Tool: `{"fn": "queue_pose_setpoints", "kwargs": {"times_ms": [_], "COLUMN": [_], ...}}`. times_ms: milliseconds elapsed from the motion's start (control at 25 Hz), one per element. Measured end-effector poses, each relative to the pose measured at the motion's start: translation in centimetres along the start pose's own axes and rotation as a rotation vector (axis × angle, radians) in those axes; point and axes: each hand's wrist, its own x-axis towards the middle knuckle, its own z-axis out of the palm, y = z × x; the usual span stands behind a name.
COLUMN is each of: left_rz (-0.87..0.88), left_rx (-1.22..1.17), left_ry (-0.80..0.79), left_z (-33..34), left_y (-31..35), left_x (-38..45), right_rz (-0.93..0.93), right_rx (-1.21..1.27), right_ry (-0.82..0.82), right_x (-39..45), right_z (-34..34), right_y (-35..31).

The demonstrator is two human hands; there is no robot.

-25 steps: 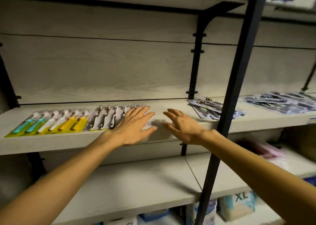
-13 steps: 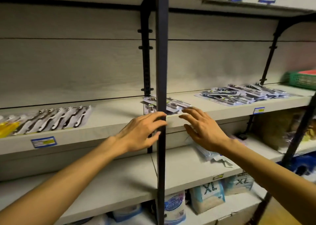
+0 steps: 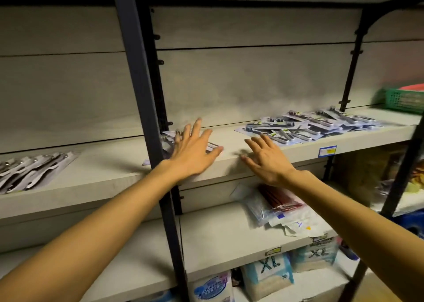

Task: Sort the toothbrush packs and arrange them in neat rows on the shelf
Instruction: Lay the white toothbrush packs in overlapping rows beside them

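My left hand [image 3: 192,153] is spread flat over a small stack of toothbrush packs [image 3: 168,138] just right of the black upright post [image 3: 146,122]; most of the stack is hidden under the hand. My right hand [image 3: 267,158] hovers open above the grey shelf [image 3: 231,138], holding nothing, just short of a loose pile of dark toothbrush packs [image 3: 307,125]. A neat row of grey-handled packs [image 3: 34,171] lies on the same shelf at the far left.
A green basket [image 3: 405,99] stands at the shelf's far right. A blue price tag [image 3: 327,151] is on the shelf edge. Plastic-wrapped goods [image 3: 280,210] lie on the shelf below, and XL packs [image 3: 268,274] sit underneath that.
The view has swung right along the shelf. Both hands have moved right past the post; the left hand now lies on the small stack, the right nears the loose pile.
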Motion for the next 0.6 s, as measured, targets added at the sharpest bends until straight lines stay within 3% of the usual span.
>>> {"fn": "queue_pose_setpoints", "kwargs": {"times_ms": [120,200,440,600], "left_rz": [-0.433,-0.593,-0.521,-0.505], "left_rx": [-0.161,-0.212,-0.074,-0.047], "left_ry": [-0.020,-0.008,-0.129,-0.106], "left_z": [1.6,3.2,4.8,5.3], "left_y": [-0.8,-2.0,-3.6,-4.0], "left_x": [3.4,4.5,6.7,7.7], "right_rz": [-0.021,-0.073,-0.136,-0.165], "right_rx": [-0.026,0.005,0.326,0.388], "right_ry": [-0.043,-0.069,-0.096,-0.246], "right_x": [3.3,5.8,13.4,15.3], "right_z": [0.5,0.7,0.5,3.0], "right_y": [1.2,1.4,-0.2,-0.9]}}
